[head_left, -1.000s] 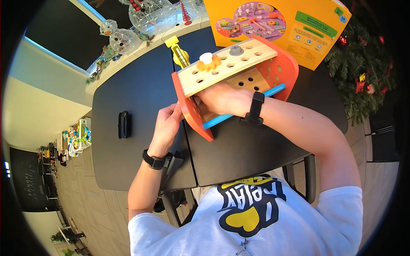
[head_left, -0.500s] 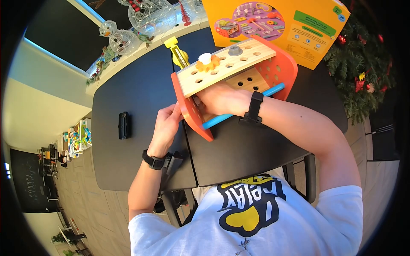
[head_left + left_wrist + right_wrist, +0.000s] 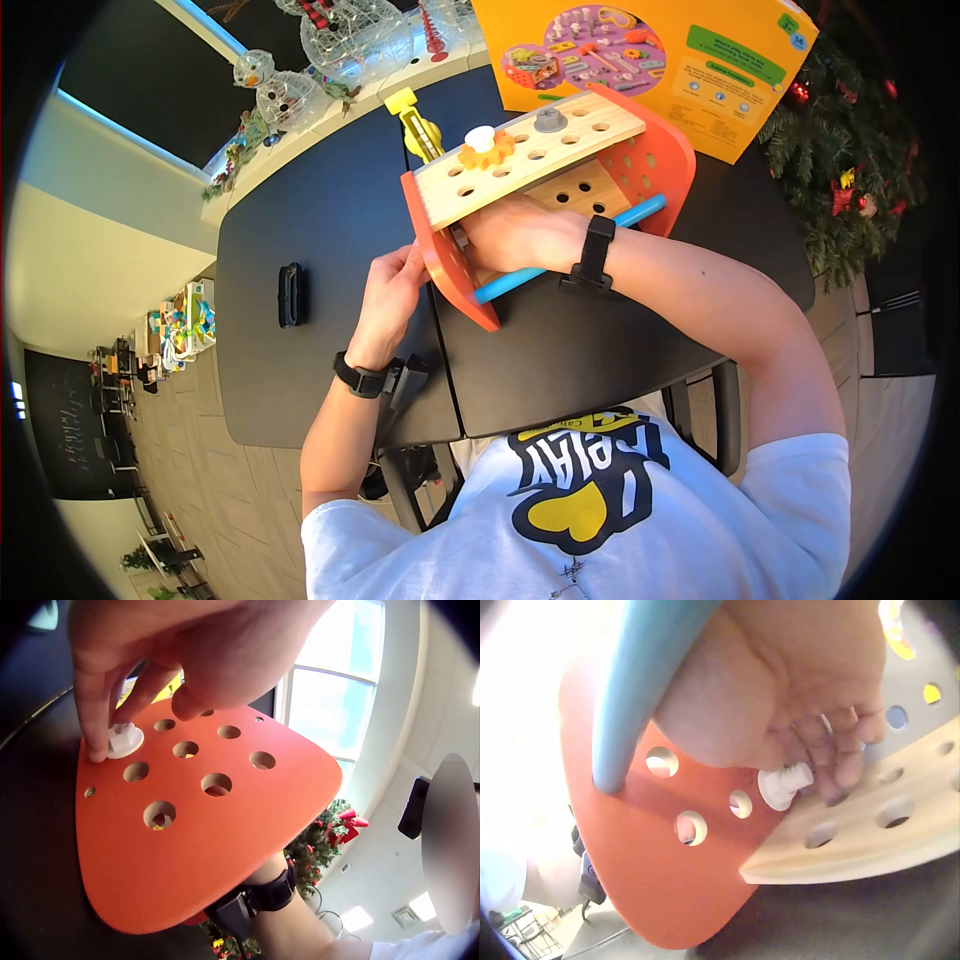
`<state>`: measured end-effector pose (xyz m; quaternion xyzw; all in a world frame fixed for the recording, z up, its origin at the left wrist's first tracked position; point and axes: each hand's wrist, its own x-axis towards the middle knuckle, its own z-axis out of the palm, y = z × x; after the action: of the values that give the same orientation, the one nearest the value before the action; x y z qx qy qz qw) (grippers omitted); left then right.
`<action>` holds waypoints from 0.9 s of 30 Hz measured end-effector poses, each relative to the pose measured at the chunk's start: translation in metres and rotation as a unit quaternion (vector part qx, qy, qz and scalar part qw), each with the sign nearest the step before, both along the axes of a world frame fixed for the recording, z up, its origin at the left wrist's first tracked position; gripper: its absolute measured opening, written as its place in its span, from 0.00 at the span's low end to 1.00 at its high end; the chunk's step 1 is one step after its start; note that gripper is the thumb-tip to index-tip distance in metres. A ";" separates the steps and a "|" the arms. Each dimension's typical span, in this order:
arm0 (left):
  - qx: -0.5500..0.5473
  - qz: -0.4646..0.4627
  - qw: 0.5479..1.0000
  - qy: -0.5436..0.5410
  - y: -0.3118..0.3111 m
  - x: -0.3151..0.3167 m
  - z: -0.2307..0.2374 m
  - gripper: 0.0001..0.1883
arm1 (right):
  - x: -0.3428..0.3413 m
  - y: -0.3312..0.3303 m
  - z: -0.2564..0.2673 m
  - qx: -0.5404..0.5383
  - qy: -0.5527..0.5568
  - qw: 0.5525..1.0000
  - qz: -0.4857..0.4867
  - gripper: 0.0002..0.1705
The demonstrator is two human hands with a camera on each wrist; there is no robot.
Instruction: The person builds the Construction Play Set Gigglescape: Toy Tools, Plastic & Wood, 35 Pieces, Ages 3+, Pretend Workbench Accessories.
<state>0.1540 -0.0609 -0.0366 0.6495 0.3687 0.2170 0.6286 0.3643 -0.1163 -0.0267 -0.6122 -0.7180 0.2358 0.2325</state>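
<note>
A toy workbench with a wooden top board (image 3: 545,150) and orange-red side panels (image 3: 455,265) stands on the table, tilted in the head view. My left hand (image 3: 390,290) is at the outer face of the left panel; in the left wrist view its fingers pinch the round head of a white plastic screw (image 3: 127,740) set in a hole. Reaching under the top board past the blue rod (image 3: 510,285), my right hand (image 3: 525,230) is partly hidden. In the right wrist view its curled fingers (image 3: 847,769) are around the tip of the screw's threaded shaft (image 3: 795,778).
On the top board sit an orange gear (image 3: 487,150) with a white peg and a grey nut (image 3: 550,119). A yellow tool (image 3: 420,130) is behind the bench. A large yellow box (image 3: 700,60) stands at the back; a black case (image 3: 290,294) lies at left.
</note>
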 end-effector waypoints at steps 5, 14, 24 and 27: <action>-0.003 0.005 1.000 -0.008 -0.001 0.001 0.000 0.23 | -0.002 0.006 -0.003 0.070 0.109 0.992 0.003 0.19; 0.007 0.005 1.000 0.007 -0.001 0.001 0.000 0.22 | 0.002 0.000 0.004 0.037 -0.048 0.998 -0.004 0.19; -0.002 0.001 1.000 0.012 -0.002 0.000 -0.001 0.23 | 0.006 0.002 -0.003 -0.016 -0.091 0.996 0.018 0.16; -0.014 0.007 1.000 0.015 -0.003 0.001 -0.002 0.25 | 0.015 -0.017 0.007 -0.025 -0.086 0.996 -0.005 0.15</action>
<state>0.1548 -0.0640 -0.0382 0.6412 0.3858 0.2068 0.6303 0.3795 -0.1330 -0.0197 -0.6394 -0.7263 0.1987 0.1559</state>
